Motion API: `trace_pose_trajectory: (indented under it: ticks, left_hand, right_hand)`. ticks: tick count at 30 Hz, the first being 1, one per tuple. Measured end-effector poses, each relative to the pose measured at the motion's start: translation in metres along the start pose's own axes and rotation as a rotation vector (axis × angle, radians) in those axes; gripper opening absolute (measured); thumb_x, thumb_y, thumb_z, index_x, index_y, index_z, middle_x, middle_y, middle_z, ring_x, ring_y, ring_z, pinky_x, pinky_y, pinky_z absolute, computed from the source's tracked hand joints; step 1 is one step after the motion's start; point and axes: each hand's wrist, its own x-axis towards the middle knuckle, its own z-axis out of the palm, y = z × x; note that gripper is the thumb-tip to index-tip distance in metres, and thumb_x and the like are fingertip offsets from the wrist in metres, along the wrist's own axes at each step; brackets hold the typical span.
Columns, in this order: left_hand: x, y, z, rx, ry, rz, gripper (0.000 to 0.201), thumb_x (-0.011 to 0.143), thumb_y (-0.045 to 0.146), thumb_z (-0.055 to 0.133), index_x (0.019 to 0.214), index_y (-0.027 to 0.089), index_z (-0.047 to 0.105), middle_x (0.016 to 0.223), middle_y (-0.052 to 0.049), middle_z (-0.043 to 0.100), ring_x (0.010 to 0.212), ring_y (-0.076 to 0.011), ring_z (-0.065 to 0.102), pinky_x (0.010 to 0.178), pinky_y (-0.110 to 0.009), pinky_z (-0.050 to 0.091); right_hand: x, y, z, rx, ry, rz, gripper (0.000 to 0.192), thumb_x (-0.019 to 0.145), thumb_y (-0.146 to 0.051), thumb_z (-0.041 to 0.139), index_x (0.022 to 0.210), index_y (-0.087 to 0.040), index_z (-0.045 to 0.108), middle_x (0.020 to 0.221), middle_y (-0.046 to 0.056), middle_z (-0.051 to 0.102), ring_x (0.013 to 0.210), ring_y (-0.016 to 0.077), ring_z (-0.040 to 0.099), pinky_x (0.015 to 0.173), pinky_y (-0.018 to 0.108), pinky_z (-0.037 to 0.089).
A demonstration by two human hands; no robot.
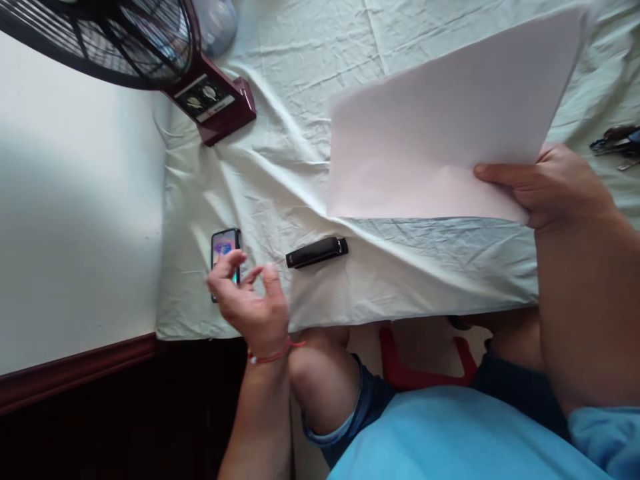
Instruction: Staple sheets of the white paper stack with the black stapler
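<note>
The left hand (250, 300), half-open and holding nothing, is hovering beside the phone (225, 257), the stapler (317, 253) lying crosswise at its two o'clock, while the farther right hand (553, 187) is pinching the paper sheets (440, 127).

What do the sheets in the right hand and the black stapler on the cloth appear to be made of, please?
Sheets: thin matte white paper, bending slightly in the right hand. Stapler: smooth, slightly glossy black casing, probably plastic or painted metal; unclear which.
</note>
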Motion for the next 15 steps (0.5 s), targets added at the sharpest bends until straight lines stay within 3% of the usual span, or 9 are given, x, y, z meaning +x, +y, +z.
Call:
trace_pose_trajectory:
  ticks: [3,5,10,12,15]
  left_hand:
    - [-0.005,0.052,0.032,-0.269,-0.054,-0.048,0.046,0.097,0.048,0.084,0.133,0.024,0.069,0.135,-0.012,0.071,0.127,-0.026,0.074,0.094,-0.036,0.067]
    - [0.005,0.072,0.052,-0.427,-0.084,-0.15,0.047,0.103,0.059,0.082,0.133,0.025,0.07,0.136,-0.012,0.072,0.13,-0.0255,0.073,0.098,-0.034,0.066]
    - [0.039,0.076,0.089,-0.612,-0.271,-0.338,0.071,0.097,0.086,0.081,0.138,0.028,0.074,0.139,-0.013,0.075,0.138,-0.0307,0.076,0.108,-0.039,0.064]
    - [0.045,0.074,0.098,-0.688,-0.322,-0.353,0.069,0.09,0.08,0.092,0.133,0.027,0.078,0.13,-0.012,0.078,0.133,-0.0306,0.078,0.108,-0.039,0.064]
    - [0.043,0.078,0.101,-0.764,-0.4,-0.339,0.05,0.087,0.059,0.102,0.117,0.024,0.084,0.116,-0.009,0.082,0.118,-0.0279,0.08,0.102,-0.037,0.065]
  right_hand:
    - [-0.003,-0.005,0.001,0.2,0.078,0.078,0.04,0.066,-0.01,0.096,0.105,-0.016,0.087,0.117,0.006,0.087,0.1,0.0233,0.082,0.096,0.043,0.073]
    - [-0.006,-0.008,0.0,0.249,0.09,0.07,0.042,0.061,-0.008,0.096,0.101,-0.016,0.087,0.118,0.007,0.087,0.107,0.0276,0.083,0.103,0.049,0.073]
    - [-0.008,-0.005,-0.011,0.259,0.06,0.012,0.047,0.057,-0.015,0.102,0.101,-0.022,0.091,0.123,0.005,0.088,0.119,0.0323,0.084,0.109,0.054,0.072]
    - [-0.008,-0.002,-0.015,0.255,0.034,-0.002,0.048,0.055,-0.018,0.105,0.101,-0.023,0.091,0.126,0.005,0.089,0.119,0.0324,0.084,0.105,0.053,0.074]
    - [-0.009,0.002,-0.016,0.219,0.006,-0.012,0.051,0.057,-0.022,0.108,0.105,-0.025,0.092,0.132,0.005,0.088,0.117,0.0311,0.084,0.099,0.049,0.074]
